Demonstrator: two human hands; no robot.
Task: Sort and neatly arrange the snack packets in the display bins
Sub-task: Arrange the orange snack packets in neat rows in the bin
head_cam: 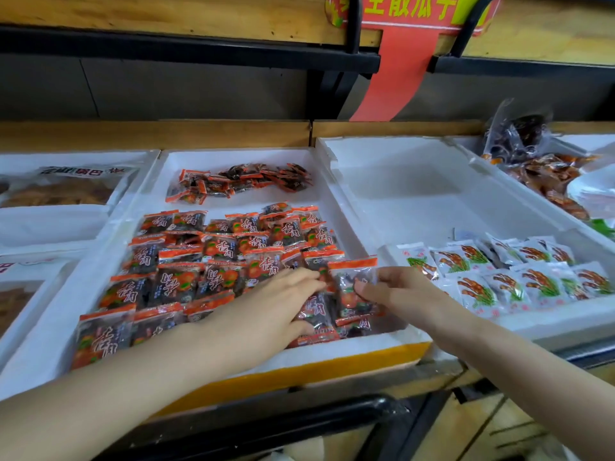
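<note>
Lining wooden shelves (233, 134), foam bins (239, 157); left hand (266, 307) flat on packets (219, 247), right hand (396, 291) pinching one packet (351, 284).

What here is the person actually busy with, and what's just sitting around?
In the job: left hand, right hand, held packet, orange packets, middle bin, white packets.
Lying about: red banner, bagged snacks, wooden shelf.

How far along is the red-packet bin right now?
Done: most red packets lie in overlapping rows across the middle bin; white packets are lined up next door. In hand: the right hand pinches a single packet at the front right corner, left hand flat on neighbours. Left: the loose pile at the back.
</note>
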